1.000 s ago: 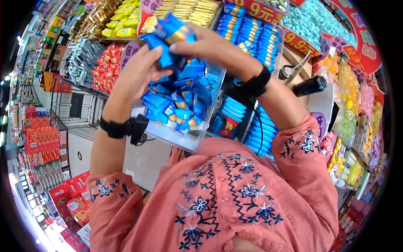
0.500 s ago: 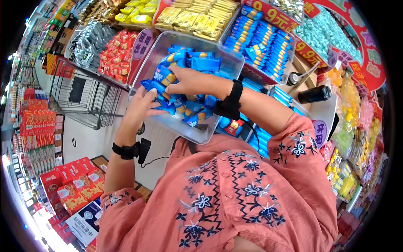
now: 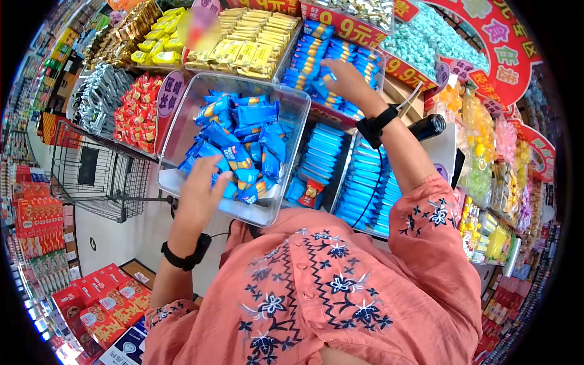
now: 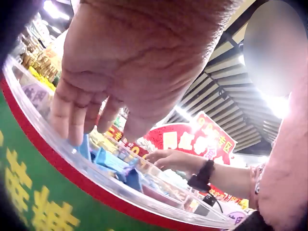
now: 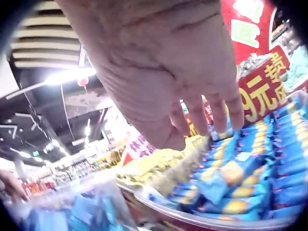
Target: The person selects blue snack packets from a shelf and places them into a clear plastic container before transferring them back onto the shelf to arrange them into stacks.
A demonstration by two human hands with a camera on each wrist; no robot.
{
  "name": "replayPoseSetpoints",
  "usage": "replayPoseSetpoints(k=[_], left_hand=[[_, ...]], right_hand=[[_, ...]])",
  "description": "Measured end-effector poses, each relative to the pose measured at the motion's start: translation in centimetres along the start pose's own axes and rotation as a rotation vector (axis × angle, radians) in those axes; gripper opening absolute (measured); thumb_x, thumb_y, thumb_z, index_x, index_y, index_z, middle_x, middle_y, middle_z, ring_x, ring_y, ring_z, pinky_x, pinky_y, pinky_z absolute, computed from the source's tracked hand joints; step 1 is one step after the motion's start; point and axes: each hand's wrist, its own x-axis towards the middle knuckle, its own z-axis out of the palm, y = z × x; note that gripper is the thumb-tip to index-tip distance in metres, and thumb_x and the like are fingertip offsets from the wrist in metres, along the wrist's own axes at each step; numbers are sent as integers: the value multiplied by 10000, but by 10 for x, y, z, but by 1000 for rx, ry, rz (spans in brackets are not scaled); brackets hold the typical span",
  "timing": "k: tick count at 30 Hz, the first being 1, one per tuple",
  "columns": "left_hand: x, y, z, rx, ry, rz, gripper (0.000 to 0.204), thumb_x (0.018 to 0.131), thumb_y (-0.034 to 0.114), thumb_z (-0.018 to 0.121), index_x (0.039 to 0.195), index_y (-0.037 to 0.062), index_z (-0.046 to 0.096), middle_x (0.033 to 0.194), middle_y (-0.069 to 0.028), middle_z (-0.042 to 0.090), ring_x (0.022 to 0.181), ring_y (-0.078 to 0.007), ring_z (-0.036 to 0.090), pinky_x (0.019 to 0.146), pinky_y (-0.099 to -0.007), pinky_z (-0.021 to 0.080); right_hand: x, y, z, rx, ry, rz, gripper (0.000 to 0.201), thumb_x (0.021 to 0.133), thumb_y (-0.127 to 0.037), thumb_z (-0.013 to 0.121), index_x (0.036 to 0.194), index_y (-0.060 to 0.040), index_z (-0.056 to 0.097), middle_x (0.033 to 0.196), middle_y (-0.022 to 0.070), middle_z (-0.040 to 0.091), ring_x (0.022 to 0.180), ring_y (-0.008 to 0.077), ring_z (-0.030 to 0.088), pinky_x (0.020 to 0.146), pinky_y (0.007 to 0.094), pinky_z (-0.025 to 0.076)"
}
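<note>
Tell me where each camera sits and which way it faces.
Head: on the head, facing down and forward; shows the bin, left hand, right hand, shirt.
Left wrist: at that wrist, facing past the left hand to the bin and ceiling.
Right wrist: at that wrist, facing past the right hand to blue packets.
Shared: head and left wrist views both show the right hand.

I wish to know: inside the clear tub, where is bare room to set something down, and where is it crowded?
In the clear tub, bare bottom shows between the blue packets and the near wall, and in the far right corner. The middle is crowded with packets; the left hand is over the near left part.
</note>
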Motion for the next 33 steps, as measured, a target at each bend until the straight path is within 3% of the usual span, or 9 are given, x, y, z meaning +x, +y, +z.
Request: replayPoseSetpoints(k=[5,12,16,17,21,23,27,30,33], left_hand=[[-4,15,29,-13,-110,109,368,945,197,657,1233,-23,592,1143,-204,635,1074,-378,604,916,-435,486],[-13,16,37,8,-93,105,329,931,167,653,1194,-26,609,1094,-197,641,1028,-380,605,867,-449,486],[-17,18,39,16,-71,82,316,932,171,656,1180,-20,620,1085,-196,647,1029,-380,606,874,-447,487],[-18,19,39,14,-73,72,312,934,173,654,1179,-16,622,1087,-195,649,1035,-380,606,880,-446,488],[-9,22,35,-97,-88,-12,305,981,178,638,1213,-19,615,1127,-154,681,1038,-252,657,904,-353,512],[5,31,24,-249,-122,-116,299,991,167,628,1226,-17,614,1141,-127,686,1036,-190,654,913,-321,511],[45,45,2,-274,-72,-66,337,983,170,632,1256,-24,596,1124,-161,697,1017,-205,678,878,-326,543],[69,65,-10,-250,-58,-10,362,983,185,643,1270,-30,591,1124,-154,700,1028,-199,674,895,-322,535],[80,67,-6,-261,-64,-13,360,984,188,645,1265,-32,591,1116,-151,699,1024,-197,673,898,-317,530]], right_hand=[[-18,40,28,-153,-109,41,530,772,-59,674,1295,-117,610,1203,174,619,1085,403,575,934,466,499],[-13,27,29,-285,-96,96,528,738,-185,769,1243,-142,621,1161,218,565,1049,444,560,855,494,524],[-10,26,22,-92,9,159,381,757,-303,770,1040,-74,659,1046,247,593,938,414,618,779,485,535],[-8,26,19,-21,104,122,349,783,-336,753,931,-37,651,933,231,632,836,389,644,722,464,523],[-1,-28,-14,209,139,158,370,826,-346,767,922,-22,617,802,109,658,703,220,625,646,352,496],[0,-64,-23,314,109,8,337,820,-312,761,915,-24,613,812,111,642,713,224,608,650,360,490],[-14,-124,-16,310,25,-166,358,803,-326,760,972,-42,623,921,169,633,857,352,634,728,433,508],[-21,-134,-6,404,95,-277,485,825,-396,772,1112,-33,626,1037,176,630,1009,374,609,848,447,497],[-17,-109,-16,385,109,-176,460,850,-349,754,1141,-19,618,1049,180,637,1025,363,617,863,427,501]])
